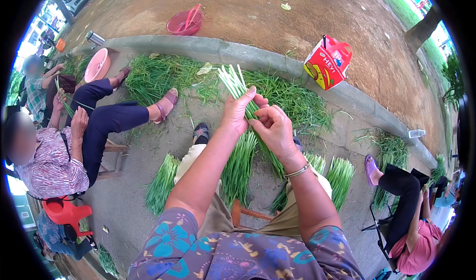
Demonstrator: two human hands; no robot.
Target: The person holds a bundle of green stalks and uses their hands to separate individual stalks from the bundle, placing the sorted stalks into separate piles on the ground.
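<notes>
In the middle of the head view, my left hand (240, 111) grips a bunch of garlic chives (233, 83), its pale cut ends pointing up and away. The long green leaves trail down past my right hand (275, 127). Thumb and forefinger of that hand pinch at the near side of the bunch; exactly what lies between the fingertips is hidden. Below my hands, a larger heap of chives (238, 168) lies on the ground between my legs. Other neat bundles lie beside my left leg (162, 183) and to the right of my right leg (340, 179).
Loose green trimmings (293, 98) spread along a concrete kerb (230, 51). A red printed carton (327, 64) stands on it, with a plastic bottle (416, 133) farther right. Beyond is a red basin (186, 22). People sit at left (55, 161) and right (416, 239), near a pink basin (97, 65).
</notes>
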